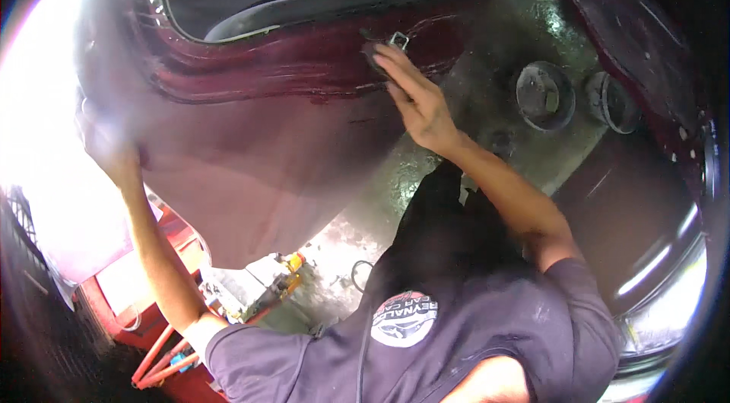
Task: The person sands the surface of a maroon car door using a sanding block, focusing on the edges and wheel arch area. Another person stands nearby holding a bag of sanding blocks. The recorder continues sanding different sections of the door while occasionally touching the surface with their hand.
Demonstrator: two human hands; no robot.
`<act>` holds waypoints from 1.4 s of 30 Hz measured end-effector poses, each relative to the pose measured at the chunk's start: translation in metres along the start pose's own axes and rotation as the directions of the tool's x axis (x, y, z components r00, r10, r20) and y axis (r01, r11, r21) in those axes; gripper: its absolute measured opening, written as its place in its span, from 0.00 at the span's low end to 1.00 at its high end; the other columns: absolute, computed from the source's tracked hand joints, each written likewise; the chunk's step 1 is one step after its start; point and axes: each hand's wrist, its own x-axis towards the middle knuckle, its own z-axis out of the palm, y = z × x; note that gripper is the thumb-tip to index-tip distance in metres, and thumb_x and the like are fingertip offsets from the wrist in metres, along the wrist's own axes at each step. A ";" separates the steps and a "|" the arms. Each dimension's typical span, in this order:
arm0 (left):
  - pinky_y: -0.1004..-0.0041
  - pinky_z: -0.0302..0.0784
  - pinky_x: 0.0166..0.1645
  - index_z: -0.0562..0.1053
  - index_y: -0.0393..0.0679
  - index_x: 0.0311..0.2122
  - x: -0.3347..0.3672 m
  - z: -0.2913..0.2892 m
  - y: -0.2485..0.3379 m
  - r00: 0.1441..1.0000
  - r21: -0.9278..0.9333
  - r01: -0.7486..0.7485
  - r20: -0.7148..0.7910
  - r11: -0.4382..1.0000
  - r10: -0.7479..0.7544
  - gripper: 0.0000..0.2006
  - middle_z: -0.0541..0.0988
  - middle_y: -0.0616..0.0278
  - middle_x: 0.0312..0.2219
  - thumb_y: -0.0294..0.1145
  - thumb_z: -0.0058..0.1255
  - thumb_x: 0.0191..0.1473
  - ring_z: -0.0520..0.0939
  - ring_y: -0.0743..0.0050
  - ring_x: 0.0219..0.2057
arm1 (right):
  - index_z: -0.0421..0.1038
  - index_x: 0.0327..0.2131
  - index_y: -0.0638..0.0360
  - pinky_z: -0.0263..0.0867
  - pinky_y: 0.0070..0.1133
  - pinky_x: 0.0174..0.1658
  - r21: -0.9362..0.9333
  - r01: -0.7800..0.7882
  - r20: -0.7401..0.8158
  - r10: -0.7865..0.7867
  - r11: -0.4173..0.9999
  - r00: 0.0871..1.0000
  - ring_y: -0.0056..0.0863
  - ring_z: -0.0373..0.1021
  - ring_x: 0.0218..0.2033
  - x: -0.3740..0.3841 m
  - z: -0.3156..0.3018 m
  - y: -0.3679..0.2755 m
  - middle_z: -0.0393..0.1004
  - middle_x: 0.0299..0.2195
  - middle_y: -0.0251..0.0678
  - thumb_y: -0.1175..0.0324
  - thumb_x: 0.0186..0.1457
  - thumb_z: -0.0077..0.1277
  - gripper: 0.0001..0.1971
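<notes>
A large maroon car panel (258,144) with a dull, dusty face and scuffed upper edge spans the middle of the view. My right hand (418,103) reaches to its upper right part, fingers fairly straight and close together. Under the fingertips is a small dark pad (371,55), pressed against the panel and partly covered. Just beside the fingertips sits a metal loop latch (398,40). My left hand (110,146) is at the panel's left edge, apparently touching it. Bright glare washes out its fingers, so their pose is hidden.
Two round buckets (545,96) stand on the wet-looking floor (403,175) at right. Beyond the panel is a dark window (304,0). Dark glossy bodywork (639,175) lies at far right. Below left are a red cart (163,327) and a yellow-tipped tool (295,261).
</notes>
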 end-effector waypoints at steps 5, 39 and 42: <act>0.56 0.68 0.58 0.72 0.33 0.56 0.010 0.014 0.024 0.984 -0.168 -0.085 -0.170 0.982 0.056 0.23 0.78 0.43 0.50 0.42 0.37 0.71 0.77 0.47 0.51 | 0.61 0.65 0.63 0.54 0.38 0.70 -0.083 0.359 0.110 -0.350 0.930 0.930 0.48 0.59 0.67 0.081 0.069 -0.037 0.63 0.65 0.51 0.77 0.52 0.58 0.35; 0.55 0.69 0.60 0.74 0.32 0.53 0.007 -0.013 0.012 0.953 0.027 -0.257 -0.159 0.966 0.258 0.20 0.77 0.41 0.51 0.38 0.37 0.69 0.76 0.42 0.54 | 0.67 0.60 0.67 0.60 0.35 0.69 -0.094 0.057 0.187 -0.038 0.994 0.982 0.44 0.61 0.67 0.053 0.055 0.012 0.67 0.63 0.49 0.82 0.50 0.54 0.31; 0.54 0.69 0.60 0.73 0.33 0.53 0.013 -0.012 -0.001 0.901 0.083 -0.399 -0.148 0.913 0.407 0.20 0.77 0.42 0.52 0.37 0.37 0.68 0.76 0.41 0.54 | 0.72 0.56 0.68 0.61 0.36 0.69 -0.073 -0.030 0.070 0.035 0.997 0.997 0.46 0.65 0.64 0.050 0.050 0.022 0.71 0.59 0.50 0.84 0.52 0.51 0.25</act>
